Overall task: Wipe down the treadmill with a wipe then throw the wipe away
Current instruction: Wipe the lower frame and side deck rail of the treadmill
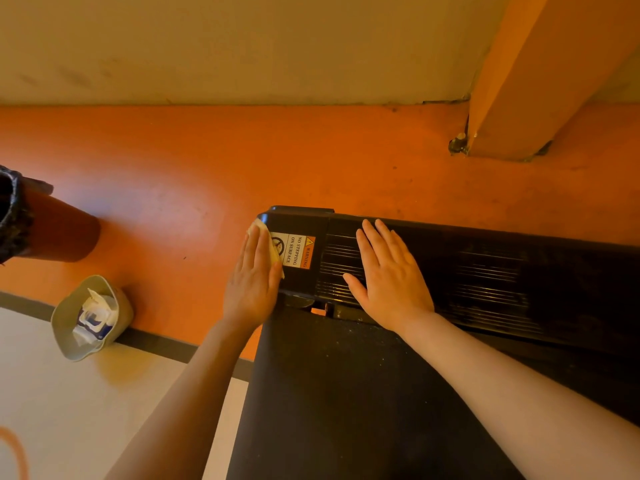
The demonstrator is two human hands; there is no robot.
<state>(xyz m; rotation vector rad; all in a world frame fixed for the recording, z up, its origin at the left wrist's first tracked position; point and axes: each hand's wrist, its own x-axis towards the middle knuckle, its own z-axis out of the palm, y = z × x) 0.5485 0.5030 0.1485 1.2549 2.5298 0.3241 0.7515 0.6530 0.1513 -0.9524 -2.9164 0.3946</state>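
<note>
At the far left corner of the treadmill (485, 282), the left hand (254, 278) lies flat, fingers straight and together, pressing a white wipe (265, 242) against the black motor cover. Wipe shows only as a pale edge around the fingertips and along the hand's right side; the rest sits under the palm. It lies just left of the warning label (296, 251), which reads "WARNING NO STEPPING ON SURFACE"; the wipe's right edge touches or slightly overlaps the label's left border.

Right hand (388, 271) rests palm-down on the ribbed part of the same cover, right of the label. Fingers extended and slightly spread, thumb out to the left; it holds nothing. The two hands are apart, with the label between them.

Near side of the cover: dark running belt (329, 393), dusted with small pale specks, runs toward the camera between both bare forearms.

Left of the treadmill, on the orange floor (207, 168): a pale tub (67, 320) holding a blue-and-white wipes pack (93, 317), white sheet sticking up from it. Tub sits at the border where orange floor meets a lighter floor section. Further left, at the frame edge, a dark bin (20, 216), only partly in view. Far right: an orange column (540, 81) meets the floor at the wall.
</note>
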